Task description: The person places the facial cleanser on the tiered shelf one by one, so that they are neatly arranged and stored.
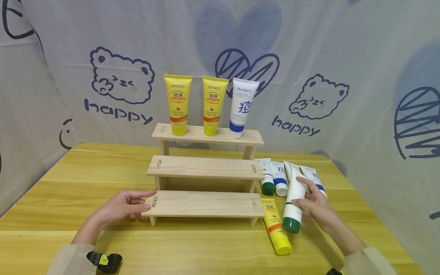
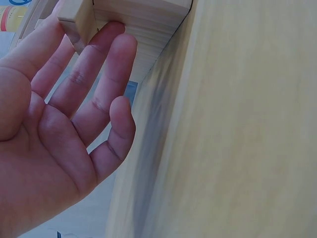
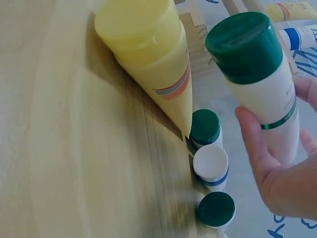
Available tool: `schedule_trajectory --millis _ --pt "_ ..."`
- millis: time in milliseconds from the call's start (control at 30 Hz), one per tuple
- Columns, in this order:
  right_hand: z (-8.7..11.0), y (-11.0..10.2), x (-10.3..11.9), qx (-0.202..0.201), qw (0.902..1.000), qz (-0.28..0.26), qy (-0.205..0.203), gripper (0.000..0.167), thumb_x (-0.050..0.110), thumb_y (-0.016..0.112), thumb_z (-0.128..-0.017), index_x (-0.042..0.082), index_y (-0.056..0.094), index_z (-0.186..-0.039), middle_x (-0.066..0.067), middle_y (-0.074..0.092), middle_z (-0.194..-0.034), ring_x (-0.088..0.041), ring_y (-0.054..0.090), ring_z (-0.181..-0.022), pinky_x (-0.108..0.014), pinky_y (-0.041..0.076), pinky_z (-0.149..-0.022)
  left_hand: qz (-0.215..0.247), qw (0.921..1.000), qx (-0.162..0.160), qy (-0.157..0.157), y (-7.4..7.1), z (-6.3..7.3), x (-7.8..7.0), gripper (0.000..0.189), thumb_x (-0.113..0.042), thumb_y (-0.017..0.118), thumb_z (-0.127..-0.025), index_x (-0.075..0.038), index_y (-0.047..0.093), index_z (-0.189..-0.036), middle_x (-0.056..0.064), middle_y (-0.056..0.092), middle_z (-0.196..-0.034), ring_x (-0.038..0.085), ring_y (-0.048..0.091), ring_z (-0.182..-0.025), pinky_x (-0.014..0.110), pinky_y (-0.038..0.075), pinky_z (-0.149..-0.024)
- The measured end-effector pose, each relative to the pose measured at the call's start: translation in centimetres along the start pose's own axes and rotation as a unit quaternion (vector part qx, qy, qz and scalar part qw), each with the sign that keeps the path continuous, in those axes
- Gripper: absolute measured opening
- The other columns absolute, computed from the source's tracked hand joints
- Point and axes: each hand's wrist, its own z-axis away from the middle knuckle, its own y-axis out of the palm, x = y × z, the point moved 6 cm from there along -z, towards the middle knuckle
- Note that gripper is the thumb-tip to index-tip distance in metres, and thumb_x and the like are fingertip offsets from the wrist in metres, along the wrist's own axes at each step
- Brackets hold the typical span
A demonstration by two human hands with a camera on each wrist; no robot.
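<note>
A three-step wooden stand sits mid-table. Its top step carries two yellow tubes and a white-and-blue tube, all upright on their caps. My left hand rests open against the left end of the bottom step, fingers straight. My right hand grips a white tube with a green cap, lifted a little off the table right of the stand. A yellow tube lies flat just left of it.
Several white tubes with green or blue caps lie side by side on the wooden table right of the stand. A printed cloth backdrop hangs behind and wraps round the table's sides.
</note>
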Motion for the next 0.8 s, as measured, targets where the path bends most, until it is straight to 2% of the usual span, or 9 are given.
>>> schedule_trajectory --millis 167,367,600,700,800 --pt "0.0 0.6 0.6 -0.009 0.9996 -0.022 -0.017 0.05 0.01 0.063 -0.083 0.016 0.037 -0.125 -0.025 0.027 -0.13 -0.026 0.047 -0.094 -0.036 0.049 -0.069 0.001 1.0 0.0 -0.001 0.0 0.0 0.0 0.056 -0.015 0.059 -0.087 0.008 0.034 -0.132 0.012 0.063 -0.088 0.024 0.061 -0.068 0.029 0.046 -0.056" --pt "-0.5 1.2 1.5 -0.014 0.9969 -0.062 -0.046 0.048 0.005 0.062 -0.082 0.019 0.041 -0.124 -0.025 0.027 -0.127 -0.022 0.05 -0.093 -0.033 0.049 -0.069 0.001 1.0 0.002 0.0 0.0 0.0 0.0 0.056 -0.015 0.058 -0.087 0.008 0.033 -0.132 0.012 0.063 -0.089 0.025 0.062 -0.068 0.029 0.046 -0.056" --pt "-0.7 2.4 2.5 0.01 0.989 -0.13 -0.071 0.038 0.004 0.047 -0.09 0.021 0.042 -0.123 -0.02 0.021 -0.13 -0.021 0.049 -0.094 -0.03 0.047 -0.07 0.001 1.0 0.002 0.0 0.0 0.0 0.1 0.056 -0.015 0.058 -0.088 0.008 0.033 -0.132 0.012 0.063 -0.089 0.025 0.062 -0.069 0.029 0.046 -0.056" --pt "-0.9 2.8 3.1 0.017 0.9853 -0.15 -0.08 0.039 0.001 0.04 -0.089 0.019 0.041 -0.124 -0.018 0.014 -0.136 -0.023 0.045 -0.097 -0.029 0.045 -0.069 0.002 1.0 0.002 -0.001 0.0 0.0 0.1 0.056 -0.015 0.058 -0.088 0.008 0.033 -0.132 0.012 0.063 -0.089 0.025 0.062 -0.069 0.029 0.046 -0.056" --pt "-1.1 3.2 3.6 0.015 0.9836 -0.157 -0.088 0.043 -0.003 0.038 -0.087 0.019 0.043 -0.124 -0.019 0.012 -0.138 -0.024 0.042 -0.099 -0.027 0.045 -0.067 0.003 1.0 0.003 -0.002 0.0 0.0 0.1 0.056 -0.016 0.058 -0.088 0.008 0.033 -0.132 0.012 0.063 -0.089 0.025 0.062 -0.069 0.029 0.046 -0.056"
